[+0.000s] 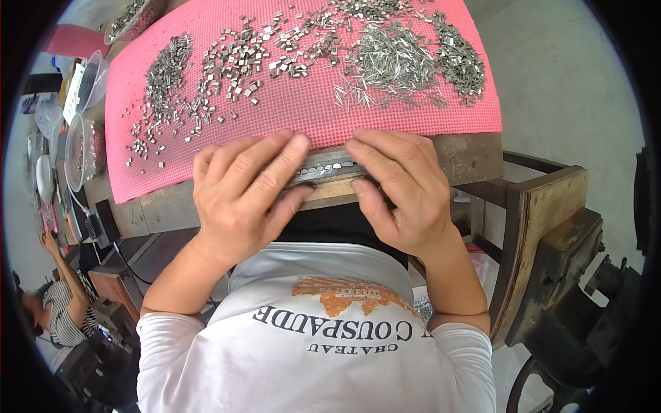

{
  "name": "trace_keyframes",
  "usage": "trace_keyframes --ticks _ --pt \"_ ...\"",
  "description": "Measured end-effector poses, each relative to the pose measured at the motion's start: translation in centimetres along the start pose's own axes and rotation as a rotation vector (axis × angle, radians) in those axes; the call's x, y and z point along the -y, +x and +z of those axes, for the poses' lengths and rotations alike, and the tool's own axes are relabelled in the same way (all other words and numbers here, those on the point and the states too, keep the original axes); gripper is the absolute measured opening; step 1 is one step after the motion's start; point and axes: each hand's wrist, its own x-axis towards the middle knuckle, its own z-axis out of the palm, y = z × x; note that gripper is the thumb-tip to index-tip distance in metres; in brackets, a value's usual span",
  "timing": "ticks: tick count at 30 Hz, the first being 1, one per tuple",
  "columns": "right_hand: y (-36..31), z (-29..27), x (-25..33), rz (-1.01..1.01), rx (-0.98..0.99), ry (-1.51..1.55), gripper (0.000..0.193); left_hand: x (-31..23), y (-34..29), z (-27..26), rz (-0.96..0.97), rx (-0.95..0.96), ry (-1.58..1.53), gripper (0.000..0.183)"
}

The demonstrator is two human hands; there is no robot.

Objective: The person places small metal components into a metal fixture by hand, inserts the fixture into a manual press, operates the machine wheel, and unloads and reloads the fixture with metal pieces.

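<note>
My left hand (pixel 242 193) and my right hand (pixel 406 191) grip the two ends of a long, narrow grey metal bar (pixel 323 176) at the table's near edge. Along the bar, between my hands, runs a row of small shiny rounded metal pieces (pixel 326 167). On each hand the fingers lie over the far side and the thumb presses the near side. The bar's ends are hidden under my fingers. Just beyond it lies a pink textured mat (pixel 296 124) with loose small metal blocks (pixel 237 58) and a heap of thin metal pins (pixel 392 58).
More small metal pieces are heaped on the mat's left (pixel 165 72) and right (pixel 460 62). Clear plastic tubs (pixel 72 155) stand left of the mat. A person in a striped top (pixel 69 313) is at the far left. A dark machine (pixel 578 323) stands at the right.
</note>
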Motion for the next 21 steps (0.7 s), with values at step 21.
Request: trace_keyframes --ticks 21 --pt "-15.9 -8.1 12.9 1.028 -0.03 1.142 0.06 -10.0 7.2 -0.2 0.814 0.335 -0.736 0.045"
